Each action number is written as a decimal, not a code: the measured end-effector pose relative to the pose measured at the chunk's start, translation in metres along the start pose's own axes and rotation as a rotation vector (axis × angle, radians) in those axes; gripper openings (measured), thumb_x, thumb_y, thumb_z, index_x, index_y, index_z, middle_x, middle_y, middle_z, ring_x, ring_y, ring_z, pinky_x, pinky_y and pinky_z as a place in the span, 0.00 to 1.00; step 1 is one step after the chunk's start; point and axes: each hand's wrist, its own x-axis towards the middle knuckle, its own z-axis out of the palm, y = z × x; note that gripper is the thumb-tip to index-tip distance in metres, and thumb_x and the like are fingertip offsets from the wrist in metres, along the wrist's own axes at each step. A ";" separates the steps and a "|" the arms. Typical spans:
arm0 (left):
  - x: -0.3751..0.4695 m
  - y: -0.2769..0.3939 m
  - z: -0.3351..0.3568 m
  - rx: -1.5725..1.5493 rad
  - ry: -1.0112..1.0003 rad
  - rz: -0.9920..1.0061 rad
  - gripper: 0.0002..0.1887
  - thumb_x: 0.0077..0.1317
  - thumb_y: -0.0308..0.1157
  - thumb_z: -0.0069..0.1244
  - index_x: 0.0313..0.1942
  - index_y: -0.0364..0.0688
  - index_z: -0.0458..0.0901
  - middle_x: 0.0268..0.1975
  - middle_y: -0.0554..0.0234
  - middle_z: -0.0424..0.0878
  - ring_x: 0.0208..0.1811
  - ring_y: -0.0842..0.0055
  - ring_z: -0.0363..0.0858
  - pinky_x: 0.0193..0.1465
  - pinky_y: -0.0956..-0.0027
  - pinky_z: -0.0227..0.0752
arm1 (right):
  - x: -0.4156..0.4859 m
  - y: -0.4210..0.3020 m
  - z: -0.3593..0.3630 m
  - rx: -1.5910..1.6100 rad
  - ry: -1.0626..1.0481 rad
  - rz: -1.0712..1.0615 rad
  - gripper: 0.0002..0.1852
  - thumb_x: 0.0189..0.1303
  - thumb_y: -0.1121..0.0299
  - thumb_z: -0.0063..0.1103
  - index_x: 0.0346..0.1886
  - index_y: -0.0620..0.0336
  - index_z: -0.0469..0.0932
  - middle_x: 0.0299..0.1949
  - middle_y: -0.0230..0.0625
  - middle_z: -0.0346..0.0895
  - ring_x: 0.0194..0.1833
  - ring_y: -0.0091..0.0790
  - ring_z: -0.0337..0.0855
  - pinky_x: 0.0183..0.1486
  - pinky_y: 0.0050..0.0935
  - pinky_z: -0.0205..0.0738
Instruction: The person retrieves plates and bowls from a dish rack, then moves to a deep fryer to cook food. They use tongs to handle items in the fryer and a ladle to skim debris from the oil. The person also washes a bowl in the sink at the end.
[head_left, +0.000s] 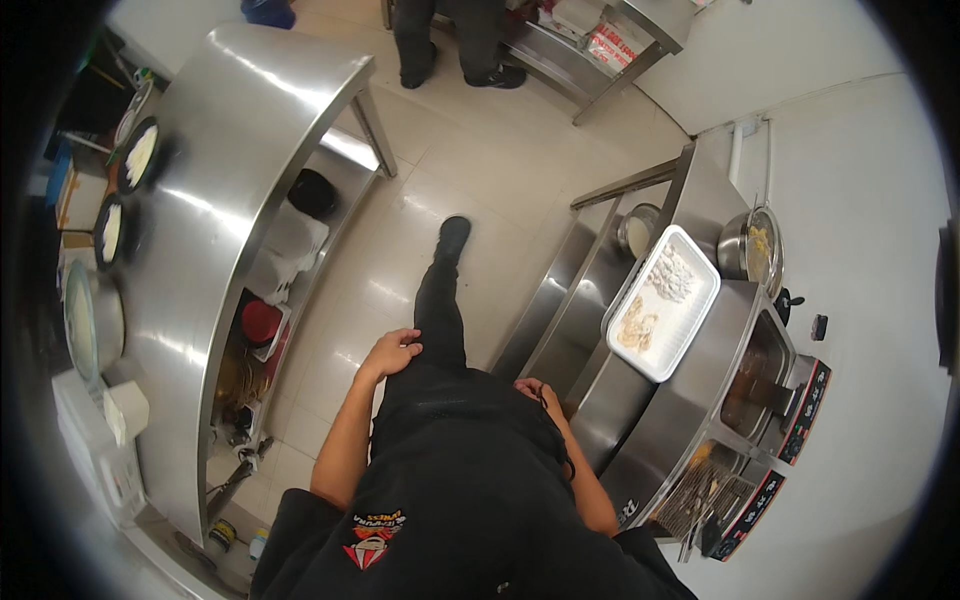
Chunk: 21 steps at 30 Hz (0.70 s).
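My left hand hangs beside my dark trousers, fingers loosely curled and apart, with nothing in it. On the other side, my right hand is close to my hip, partly hidden by the black clothing; its fingers are bent and I cannot tell whether they hold anything. To the right of it, a white rectangular tray rests tilted in view on the steel counter, holding flour and floured pieces of food. Beyond the tray stands a steel bowl with yellowish bits in a strainer.
A double deep fryer with a wire basket is at right. At left, a steel table bears black plates, a large pot and a white container. Ahead, a person in dark trousers stands beside a steel rack.
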 end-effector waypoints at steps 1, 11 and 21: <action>0.023 0.018 -0.006 0.095 -0.053 -0.005 0.24 0.70 0.34 0.55 0.65 0.38 0.77 0.53 0.53 0.86 0.52 0.68 0.84 0.56 0.68 0.76 | 0.007 0.004 -0.002 0.096 0.056 -0.014 0.25 0.74 0.50 0.51 0.50 0.66 0.82 0.43 0.42 0.87 0.47 0.43 0.86 0.54 0.39 0.76; 0.358 0.283 0.134 0.438 -0.322 0.327 0.16 0.66 0.36 0.54 0.52 0.42 0.84 0.46 0.48 0.88 0.47 0.58 0.87 0.52 0.57 0.79 | -0.010 -0.020 -0.010 0.460 0.202 0.450 0.25 0.75 0.51 0.49 0.55 0.66 0.80 0.44 0.35 0.85 0.41 0.30 0.83 0.46 0.31 0.76; 0.488 0.432 0.335 0.702 -0.369 0.390 0.20 0.64 0.42 0.56 0.50 0.38 0.83 0.49 0.41 0.85 0.54 0.49 0.83 0.59 0.47 0.76 | -0.038 -0.108 0.006 0.771 0.333 0.843 0.24 0.76 0.52 0.49 0.57 0.65 0.80 0.44 0.34 0.85 0.41 0.27 0.82 0.43 0.28 0.75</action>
